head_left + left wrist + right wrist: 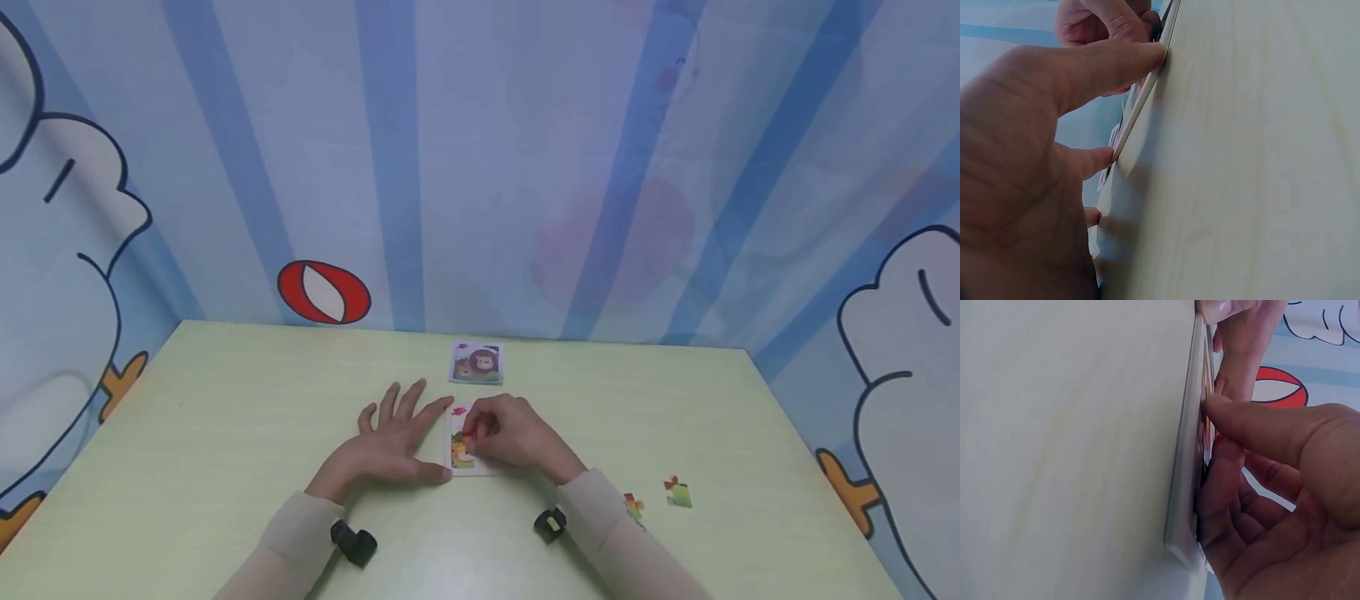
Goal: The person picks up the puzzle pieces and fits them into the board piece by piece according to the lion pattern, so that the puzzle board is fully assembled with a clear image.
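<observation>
A small jigsaw puzzle board (459, 457) with a pale border and a bright picture lies flat on the table. My left hand (386, 446) is spread at its left side, with the thumb and index fingertips touching the edge. Over the board's right part, my right hand (517, 433) has curled fingers and pinches a puzzle piece (1207, 434) between thumb and fingers, against the board. Most of that piece is hidden by the fingers. In the left wrist view, the left thumb (1141, 57) presses on the board's rim.
Behind the board lies a picture card (476, 364) showing a lion. One loose puzzle piece (678, 492) lies to the right, and another piece (633, 503) is partly hidden by the right sleeve. A printed curtain (487, 167) stands along the back edge of the table (247, 383).
</observation>
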`<action>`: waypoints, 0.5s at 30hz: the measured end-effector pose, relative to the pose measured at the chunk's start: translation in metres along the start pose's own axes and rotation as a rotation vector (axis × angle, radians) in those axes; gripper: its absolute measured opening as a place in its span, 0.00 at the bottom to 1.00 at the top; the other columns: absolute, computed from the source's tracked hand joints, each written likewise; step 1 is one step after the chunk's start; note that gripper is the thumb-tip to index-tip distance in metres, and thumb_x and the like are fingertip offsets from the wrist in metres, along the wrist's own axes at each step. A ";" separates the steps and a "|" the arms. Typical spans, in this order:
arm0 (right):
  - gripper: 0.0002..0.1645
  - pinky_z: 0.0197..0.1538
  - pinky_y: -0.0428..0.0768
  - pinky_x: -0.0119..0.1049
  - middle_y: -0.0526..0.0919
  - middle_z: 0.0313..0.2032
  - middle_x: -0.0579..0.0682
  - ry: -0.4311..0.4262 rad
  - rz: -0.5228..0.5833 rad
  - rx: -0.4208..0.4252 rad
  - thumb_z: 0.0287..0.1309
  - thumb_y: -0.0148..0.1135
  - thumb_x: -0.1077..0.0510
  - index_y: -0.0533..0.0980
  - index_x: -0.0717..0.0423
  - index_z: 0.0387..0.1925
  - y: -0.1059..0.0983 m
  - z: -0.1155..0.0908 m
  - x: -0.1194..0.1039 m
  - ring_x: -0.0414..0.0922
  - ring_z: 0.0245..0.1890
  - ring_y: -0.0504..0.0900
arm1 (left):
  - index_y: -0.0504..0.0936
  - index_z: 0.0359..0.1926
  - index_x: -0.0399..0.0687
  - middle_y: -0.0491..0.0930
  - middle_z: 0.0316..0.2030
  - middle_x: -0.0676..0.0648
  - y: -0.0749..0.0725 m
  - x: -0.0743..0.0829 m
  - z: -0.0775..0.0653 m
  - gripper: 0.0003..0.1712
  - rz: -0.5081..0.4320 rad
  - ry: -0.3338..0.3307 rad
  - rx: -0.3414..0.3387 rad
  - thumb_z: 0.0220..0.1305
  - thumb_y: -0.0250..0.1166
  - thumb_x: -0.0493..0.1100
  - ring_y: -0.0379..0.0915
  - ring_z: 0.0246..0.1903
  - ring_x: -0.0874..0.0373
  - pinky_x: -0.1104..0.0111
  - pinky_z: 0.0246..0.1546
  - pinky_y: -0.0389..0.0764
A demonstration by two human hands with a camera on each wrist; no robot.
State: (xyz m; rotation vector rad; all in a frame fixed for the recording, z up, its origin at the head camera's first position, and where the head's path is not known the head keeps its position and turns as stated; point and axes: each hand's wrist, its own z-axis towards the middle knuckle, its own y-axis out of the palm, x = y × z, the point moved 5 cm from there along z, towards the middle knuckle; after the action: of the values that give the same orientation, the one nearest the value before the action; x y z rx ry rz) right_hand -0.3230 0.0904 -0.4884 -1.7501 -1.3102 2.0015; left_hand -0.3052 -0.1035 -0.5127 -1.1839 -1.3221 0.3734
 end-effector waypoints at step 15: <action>0.10 0.36 0.82 0.35 0.90 0.42 0.49 0.111 0.196 0.065 0.74 0.64 0.58 0.89 0.46 0.49 -0.024 -0.024 0.021 0.43 0.33 0.82 | 0.54 0.86 0.68 0.34 0.89 0.43 0.007 -0.008 0.007 0.60 0.023 -0.024 0.004 0.57 0.73 0.66 0.22 0.86 0.31 0.25 0.78 0.33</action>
State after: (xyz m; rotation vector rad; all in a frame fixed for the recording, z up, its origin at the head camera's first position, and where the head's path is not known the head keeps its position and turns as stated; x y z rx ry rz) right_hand -0.3177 0.1297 -0.4843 -1.9960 -1.0640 1.9858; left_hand -0.3110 -0.1042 -0.5240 -1.1960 -1.3284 0.4073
